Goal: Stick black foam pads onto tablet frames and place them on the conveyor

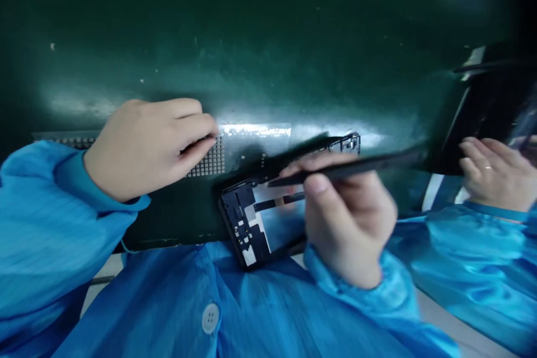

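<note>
My right hand (350,224) is closed around black tweezers (335,172), blurred by motion, their point over the upper edge of an opened phone (243,229). The phone lies tilted at the table edge against my front, its inner parts, a shiny panel and a dark strip showing. Part of it is hidden behind my right hand. My left hand (155,140) has its fingers curled and pressed together above a clear sheet with rows of small grey squares (212,159). Whatever its fingertips pinch, if anything, is hidden.
The green table top (251,28) stretches away ahead, with small specks on it. At the right, a co-worker's hand (495,170) rests by a dark, flat object (482,106). The clear sheet's shiny strip (260,130) runs behind the phone.
</note>
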The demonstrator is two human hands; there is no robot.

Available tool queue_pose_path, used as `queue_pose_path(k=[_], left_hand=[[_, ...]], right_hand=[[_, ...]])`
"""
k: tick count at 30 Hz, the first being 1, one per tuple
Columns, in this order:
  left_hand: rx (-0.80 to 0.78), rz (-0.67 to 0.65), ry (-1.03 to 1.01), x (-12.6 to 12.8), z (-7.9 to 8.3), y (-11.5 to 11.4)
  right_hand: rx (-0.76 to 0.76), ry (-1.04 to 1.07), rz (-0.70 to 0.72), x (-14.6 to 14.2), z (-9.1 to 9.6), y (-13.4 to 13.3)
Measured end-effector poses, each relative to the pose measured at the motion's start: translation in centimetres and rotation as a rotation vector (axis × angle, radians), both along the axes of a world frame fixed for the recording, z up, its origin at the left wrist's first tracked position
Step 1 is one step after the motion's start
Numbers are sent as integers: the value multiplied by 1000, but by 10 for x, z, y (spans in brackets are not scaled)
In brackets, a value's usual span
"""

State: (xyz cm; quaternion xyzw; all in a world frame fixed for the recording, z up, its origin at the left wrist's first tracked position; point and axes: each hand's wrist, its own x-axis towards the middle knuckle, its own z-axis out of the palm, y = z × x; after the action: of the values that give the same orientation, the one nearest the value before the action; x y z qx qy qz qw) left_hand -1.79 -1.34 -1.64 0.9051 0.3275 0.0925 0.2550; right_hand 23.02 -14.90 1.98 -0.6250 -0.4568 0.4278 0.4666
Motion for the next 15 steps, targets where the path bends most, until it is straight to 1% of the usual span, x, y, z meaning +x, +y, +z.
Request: queue_pose_path(k=[1,2,4,7,11,15], left_hand=[[18,-3,-5,-1,0,-1],[34,-7,-13,-1,-1,-1],[52,-6,-21,-1,0,-2],[38,8,-14,0,4,-2],[11,35,17,3,8,-2],[6,51,8,2,8,-3]], right_hand=[[41,-40,-89,-7,-6,-17],[95,-79,-141,-13,-12,-31],[186,-148,-168,-23,-26,-46],[228,-203,-143,-27,-36,-46],[212,-195,-167,-24,-36,-39],[213,-188,-176,-27,-34,-41]])
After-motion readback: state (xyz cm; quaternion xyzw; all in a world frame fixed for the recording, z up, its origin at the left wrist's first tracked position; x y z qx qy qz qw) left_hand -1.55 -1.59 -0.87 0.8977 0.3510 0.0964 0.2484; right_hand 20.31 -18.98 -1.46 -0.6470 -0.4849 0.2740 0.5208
